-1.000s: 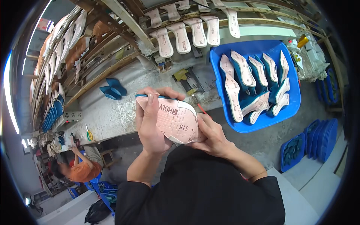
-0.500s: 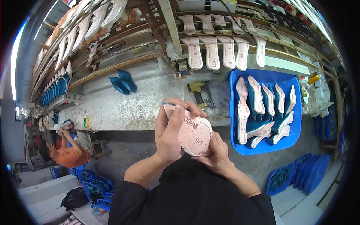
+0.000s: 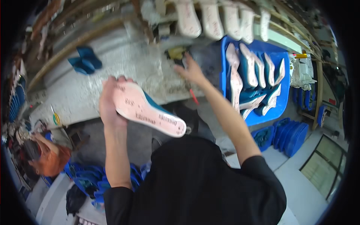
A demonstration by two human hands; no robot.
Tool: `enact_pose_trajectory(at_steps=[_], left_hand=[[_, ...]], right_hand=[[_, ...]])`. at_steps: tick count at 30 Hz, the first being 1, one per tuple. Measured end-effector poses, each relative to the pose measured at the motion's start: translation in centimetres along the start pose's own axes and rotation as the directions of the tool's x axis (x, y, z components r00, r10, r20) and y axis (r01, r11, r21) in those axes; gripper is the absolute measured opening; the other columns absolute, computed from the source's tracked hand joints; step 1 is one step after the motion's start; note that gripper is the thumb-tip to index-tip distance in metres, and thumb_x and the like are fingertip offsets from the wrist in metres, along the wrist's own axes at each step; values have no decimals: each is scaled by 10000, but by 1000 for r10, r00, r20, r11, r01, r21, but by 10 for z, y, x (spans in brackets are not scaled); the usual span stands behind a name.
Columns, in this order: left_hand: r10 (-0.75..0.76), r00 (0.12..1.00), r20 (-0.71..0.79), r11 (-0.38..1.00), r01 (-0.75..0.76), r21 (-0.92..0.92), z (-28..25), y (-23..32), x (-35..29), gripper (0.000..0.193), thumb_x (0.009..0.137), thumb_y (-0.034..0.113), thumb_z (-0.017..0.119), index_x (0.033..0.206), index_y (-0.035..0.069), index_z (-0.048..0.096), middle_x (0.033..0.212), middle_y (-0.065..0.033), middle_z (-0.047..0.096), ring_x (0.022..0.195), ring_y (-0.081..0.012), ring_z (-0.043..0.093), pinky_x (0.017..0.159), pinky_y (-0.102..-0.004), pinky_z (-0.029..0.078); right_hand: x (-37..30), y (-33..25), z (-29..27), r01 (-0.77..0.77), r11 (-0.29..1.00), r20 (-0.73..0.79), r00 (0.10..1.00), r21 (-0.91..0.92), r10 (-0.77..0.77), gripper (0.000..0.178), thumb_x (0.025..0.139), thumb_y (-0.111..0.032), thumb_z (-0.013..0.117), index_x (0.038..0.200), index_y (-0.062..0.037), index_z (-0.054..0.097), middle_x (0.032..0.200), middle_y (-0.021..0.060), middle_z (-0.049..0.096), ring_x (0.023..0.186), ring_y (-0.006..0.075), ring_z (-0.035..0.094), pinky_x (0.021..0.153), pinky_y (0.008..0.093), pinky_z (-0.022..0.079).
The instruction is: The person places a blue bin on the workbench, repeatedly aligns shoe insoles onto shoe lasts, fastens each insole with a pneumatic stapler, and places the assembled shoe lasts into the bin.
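My left hand (image 3: 112, 101) is closed on a shoe with a pale pink sole (image 3: 140, 107), gripping it at one end. The sole faces up and angles down to the right; a teal upper shows along its far edge. My right hand (image 3: 193, 70) is stretched out over the bench, thumb and fingers apart. It is beside a yellow and black staple-gun-like tool (image 3: 176, 53), its fingertips at or very near it. Blur hides whether they touch. A thin red object (image 3: 194, 96) lies at the bench edge below that hand.
On the metal bench (image 3: 123, 56) sits a pair of teal uppers (image 3: 85, 60). A blue bin (image 3: 258, 119) of several teal shoes stands at right. Several pink soles (image 3: 212, 22) hang from the rack above. A person in orange (image 3: 54, 161) works at far left.
My right hand has let go of the shoe and reached out to the yellow tool. My left hand has carried the shoe left and turned it sole-up lengthwise. The view has shifted.
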State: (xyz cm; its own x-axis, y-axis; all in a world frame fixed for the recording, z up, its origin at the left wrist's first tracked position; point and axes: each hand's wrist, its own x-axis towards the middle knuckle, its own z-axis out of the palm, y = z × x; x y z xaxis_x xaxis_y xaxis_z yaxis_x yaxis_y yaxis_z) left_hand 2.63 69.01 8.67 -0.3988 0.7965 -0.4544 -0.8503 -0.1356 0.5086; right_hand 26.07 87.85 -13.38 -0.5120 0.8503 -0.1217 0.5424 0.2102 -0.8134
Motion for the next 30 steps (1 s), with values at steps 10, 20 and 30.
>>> enact_pose_trajectory(at_steps=[10, 20, 30], left_hand=[[25, 999, 29, 994, -22, -104, -77, 37, -5, 102, 1040, 175, 545, 1027, 82, 582, 959, -85, 643, 981, -271, 651, 935, -447, 539], [48, 990, -136, 968, -12, 252, -82, 27, 16, 138, 1027, 200, 579, 1061, 71, 544, 960, -94, 612, 949, -261, 656, 791, -390, 566], [-29, 999, -36, 995, 32, 93, -108, 33, 19, 108, 1035, 180, 552, 1056, 76, 534, 928, -96, 624, 936, -266, 682, 759, -407, 603]], right_hand=[[49, -30, 34, -468, 884, 268, 851, -3, 451, 412, 807, -272, 720, 1064, 44, 661, 833, 115, 717, 768, 203, 680, 703, 347, 536], [-78, -241, -14, -555, 792, 803, 577, 253, 148, 281, 853, -119, 674, 1120, -33, 677, 904, 12, 660, 686, 81, 563, 616, 265, 483], [-22, -123, 14, -455, 846, 349, 868, 277, 352, 269, 818, -167, 674, 1032, -5, 692, 696, 30, 627, 531, 94, 530, 509, 296, 443]])
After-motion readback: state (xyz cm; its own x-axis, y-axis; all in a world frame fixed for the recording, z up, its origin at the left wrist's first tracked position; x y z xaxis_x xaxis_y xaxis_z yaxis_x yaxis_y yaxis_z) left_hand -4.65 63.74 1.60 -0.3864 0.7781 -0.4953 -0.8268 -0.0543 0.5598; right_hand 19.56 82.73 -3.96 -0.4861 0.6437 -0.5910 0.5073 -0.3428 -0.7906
